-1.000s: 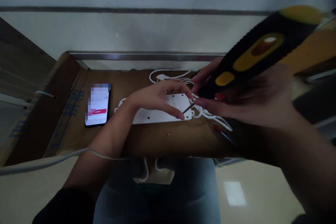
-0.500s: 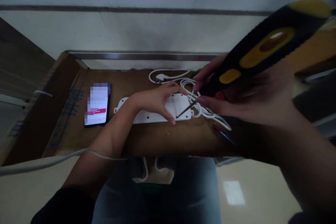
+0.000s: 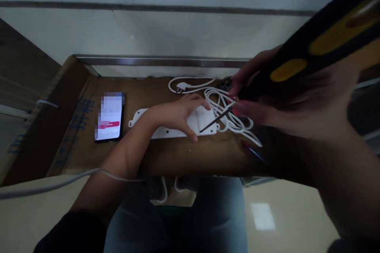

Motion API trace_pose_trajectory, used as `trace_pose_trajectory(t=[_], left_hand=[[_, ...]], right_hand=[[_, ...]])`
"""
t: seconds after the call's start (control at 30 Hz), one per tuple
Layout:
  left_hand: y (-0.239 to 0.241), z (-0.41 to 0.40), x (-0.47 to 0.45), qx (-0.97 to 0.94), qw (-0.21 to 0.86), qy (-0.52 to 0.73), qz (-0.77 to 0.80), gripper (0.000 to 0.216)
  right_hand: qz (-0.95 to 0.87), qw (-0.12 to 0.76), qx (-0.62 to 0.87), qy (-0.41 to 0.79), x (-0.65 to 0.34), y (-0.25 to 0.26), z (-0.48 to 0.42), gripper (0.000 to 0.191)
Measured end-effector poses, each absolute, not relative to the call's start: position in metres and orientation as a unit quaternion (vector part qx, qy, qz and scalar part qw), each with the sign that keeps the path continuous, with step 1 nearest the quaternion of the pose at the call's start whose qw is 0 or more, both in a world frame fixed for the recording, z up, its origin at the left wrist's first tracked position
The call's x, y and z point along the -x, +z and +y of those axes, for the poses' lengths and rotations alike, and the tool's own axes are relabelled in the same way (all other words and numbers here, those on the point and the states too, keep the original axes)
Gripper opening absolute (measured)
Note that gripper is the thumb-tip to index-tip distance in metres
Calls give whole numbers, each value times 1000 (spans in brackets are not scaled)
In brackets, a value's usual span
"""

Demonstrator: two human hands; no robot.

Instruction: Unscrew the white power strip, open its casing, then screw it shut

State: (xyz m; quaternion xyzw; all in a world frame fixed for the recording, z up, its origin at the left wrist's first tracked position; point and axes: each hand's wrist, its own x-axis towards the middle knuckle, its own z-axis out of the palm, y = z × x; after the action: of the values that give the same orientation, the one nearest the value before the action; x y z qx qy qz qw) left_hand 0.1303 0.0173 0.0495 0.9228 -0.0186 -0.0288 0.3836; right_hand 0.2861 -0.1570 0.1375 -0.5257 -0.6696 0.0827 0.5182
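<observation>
A white power strip (image 3: 204,118) lies on the brown cardboard with its screw-hole side up. Across its right half, my left hand (image 3: 175,112) grips it, thumb on the near edge and fingers on the far side. My right hand (image 3: 311,104) is closed around a large black-and-yellow screwdriver (image 3: 287,70), held slanting close to the camera. The screwdriver's thin tip meets the strip at a hole near its right near corner. A tiny screw-like piece (image 3: 190,150) lies on the cardboard in front of the strip.
White cable (image 3: 237,125) is coiled right of the strip, its plug (image 3: 183,87) behind. A lit phone (image 3: 109,116) lies left. A slim red-and-blue object (image 3: 253,151) sits near the right front. A pale wall (image 3: 166,35) rises behind the cardboard surface (image 3: 166,158).
My right hand and the screwdriver's handle have shifted right and closer to the camera, exposing more shaft. The tip stays at about the same hole. My left hand has barely moved.
</observation>
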Motion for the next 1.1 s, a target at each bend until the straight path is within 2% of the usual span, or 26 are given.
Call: trace_pose_trajectory(t=[0.17,0.33,0.5,0.63,0.8,0.9,1.0,1.1], left_hand=[[62,14,-132,-916,397,29,-53,42],[69,12,-132,-901,432,4,-41,17],[70,9,-130,-893,449,-12,-19,10],[73,-1,-128,-889,456,-47,-23,21],[79,-19,-120,-923,371,-99,-14,20],[75,-32,-119,-929,356,-77,-68,21],[64,-44,-120,-946,296,-41,-125,19],[55,-53,-122,-952,256,-30,-163,18]], right_hand=[[-642,547,531,80,-292,139,-154,28],[-593,602,527,90,-296,135,-152,29],[-562,659,495,73,-303,131,-141,25],[-474,758,444,50,-304,134,-128,19],[-383,799,462,28,-298,132,-124,12],[-414,748,518,25,-297,124,-128,10],[-462,682,566,33,-299,116,-131,12],[-464,656,591,70,-299,112,-131,16]])
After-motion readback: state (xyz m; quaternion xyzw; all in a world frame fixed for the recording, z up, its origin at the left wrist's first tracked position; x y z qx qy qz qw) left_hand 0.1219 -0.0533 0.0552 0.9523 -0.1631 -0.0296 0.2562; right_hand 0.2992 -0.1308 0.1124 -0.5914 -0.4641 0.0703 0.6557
